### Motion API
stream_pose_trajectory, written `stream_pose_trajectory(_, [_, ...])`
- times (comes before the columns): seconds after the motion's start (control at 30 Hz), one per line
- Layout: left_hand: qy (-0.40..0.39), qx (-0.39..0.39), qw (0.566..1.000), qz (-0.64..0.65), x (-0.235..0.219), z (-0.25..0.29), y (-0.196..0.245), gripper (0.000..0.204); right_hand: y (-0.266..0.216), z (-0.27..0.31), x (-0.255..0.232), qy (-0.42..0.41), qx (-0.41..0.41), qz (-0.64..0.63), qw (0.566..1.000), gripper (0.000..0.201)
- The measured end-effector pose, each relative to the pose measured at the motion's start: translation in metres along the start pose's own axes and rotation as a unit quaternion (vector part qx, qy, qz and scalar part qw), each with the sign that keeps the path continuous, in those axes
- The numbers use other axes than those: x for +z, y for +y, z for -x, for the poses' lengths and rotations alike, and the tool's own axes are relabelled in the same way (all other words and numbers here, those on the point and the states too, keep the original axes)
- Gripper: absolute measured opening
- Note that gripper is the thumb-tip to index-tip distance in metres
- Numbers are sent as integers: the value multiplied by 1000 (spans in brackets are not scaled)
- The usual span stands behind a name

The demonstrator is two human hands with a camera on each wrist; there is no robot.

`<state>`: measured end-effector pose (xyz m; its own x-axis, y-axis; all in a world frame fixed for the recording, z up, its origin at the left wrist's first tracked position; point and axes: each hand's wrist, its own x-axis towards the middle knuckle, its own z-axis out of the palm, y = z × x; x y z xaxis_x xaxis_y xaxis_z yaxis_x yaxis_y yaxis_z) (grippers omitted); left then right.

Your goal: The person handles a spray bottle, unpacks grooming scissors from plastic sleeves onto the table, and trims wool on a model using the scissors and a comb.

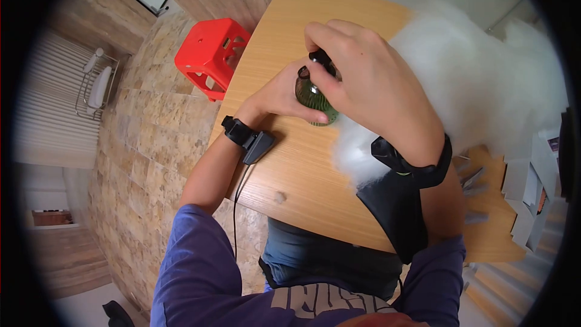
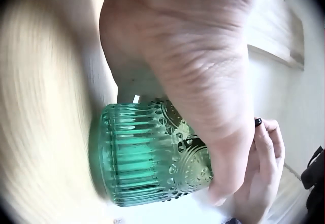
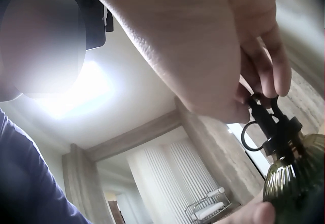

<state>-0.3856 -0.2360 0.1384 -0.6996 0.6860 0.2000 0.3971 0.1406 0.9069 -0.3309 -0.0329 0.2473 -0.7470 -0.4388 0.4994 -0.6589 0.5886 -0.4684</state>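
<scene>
A green glass spray bottle (image 1: 313, 102) with a ribbed body (image 2: 137, 155) and embossed shoulder stands upright on the wooden table. Its black sprayer head (image 3: 277, 127) has a ring-shaped handle on one side. Wrapped round the bottle's upper body is my left hand (image 1: 283, 92), the thumb lying along the near side. From above, my right hand (image 1: 366, 75) pinches the black sprayer head between thumb and fingers. The right hand partly covers the sprayer head in the head view; the right wrist view shows the fingertips at its top.
White fluffy stuffing (image 1: 460, 66) is heaped over the table's right side, close to the bottle. White boxes (image 1: 526, 188) and several small grey pieces (image 1: 473, 178) lie at the right. A red stool (image 1: 206, 48) stands on the floor left of the table (image 1: 290, 181).
</scene>
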Motion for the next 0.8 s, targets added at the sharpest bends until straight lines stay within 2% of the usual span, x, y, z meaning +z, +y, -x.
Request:
stream_pose_trajectory(0.03, [-3,-3,1000,-1,0,1,-4,82,1,1,1,2,3,-3,1000,14])
stream_pose_trajectory(0.1, [31,76,996,17,2,2,-11,75,4,3,4,2,-77,-7,997,16])
stream_pose_trajectory(0.13, [26,72,997,15,4,2,-15,75,3,4,4,6,-73,-11,997,16])
stream_pose_trajectory(0.2, [104,131,986,8,12,4,-12,69,-1,5,-2,-39,-61,49,996,18])
stream_pose_trajectory(0.23, [99,127,987,5,15,3,-10,69,-2,6,-3,-35,-58,45,997,18])
stream_pose_trajectory(0.3, [127,194,964,-127,20,2,-5,61,-3,7,-5,-55,-53,29,997,18])
stream_pose_trajectory(0.33, [124,192,965,-129,22,6,-4,61,-5,7,-7,-52,-52,26,997,18])
stream_pose_trajectory(0.4, [151,52,987,-36,26,11,-6,53,-9,7,-10,-100,-45,4,994,17])
stream_pose_trajectory(0.43, [148,54,987,-39,26,9,-8,53,-10,10,-10,-95,-44,5,994,17])
stream_pose_trajectory(0.5, [142,176,973,-52,29,3,-12,43,-11,14,-6,-70,-81,46,993,16])
stream_pose_trajectory(0.53, [140,177,973,-53,31,4,-14,43,-11,14,-5,-68,-81,46,993,16])
stream_pose_trajectory(0.6, [182,147,972,33,35,7,-11,37,-13,14,-2,-9,-85,29,996,17])
stream_pose_trajectory(0.63, [182,149,971,33,35,9,-9,37,-16,13,-4,-8,-86,31,996,17])
stream_pose_trajectory(0.7, [122,63,990,-17,34,10,12,32,-22,10,-8,74,-92,-6,993,16])
stream_pose_trajectory(0.8, [137,23,990,11,36,8,4,32,-20,10,-5,70,-94,-12,993,15])
